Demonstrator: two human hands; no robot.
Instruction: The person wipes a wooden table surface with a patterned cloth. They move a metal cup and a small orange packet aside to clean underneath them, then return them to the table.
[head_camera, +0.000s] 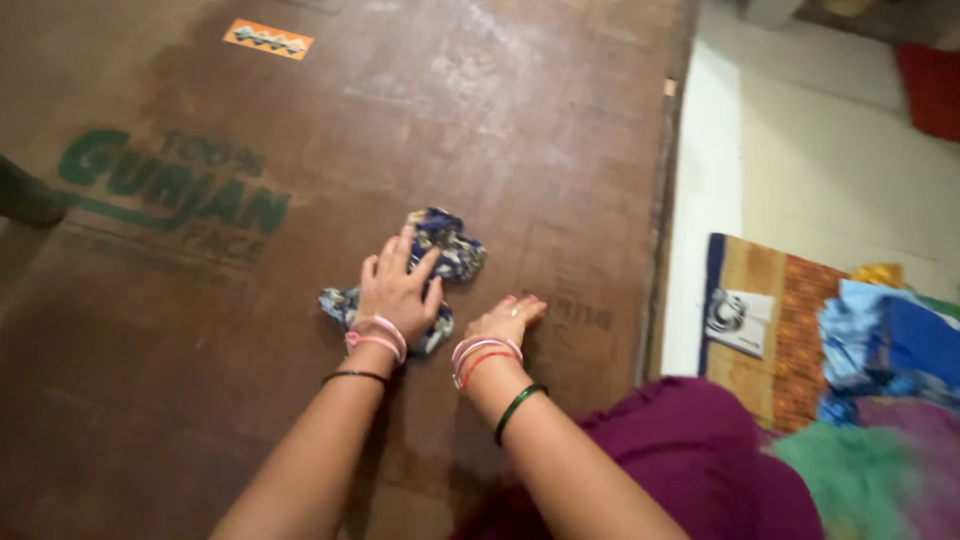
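Observation:
A small crumpled piece of blue, white and black patterned cloth lies on a large brown wooden board. My left hand rests flat on top of the cloth, fingers spread, pressing it down. Just to its right, my right hand lies palm down on the board, fingers together, beside the cloth and not holding anything. Both wrists wear pink and red bangles, with a dark bangle further up each forearm.
The board's right edge drops to a pale floor. A pile of coloured cloth lies on a patterned mat at the right. Purple fabric covers my lap. A dark object sits at the left edge.

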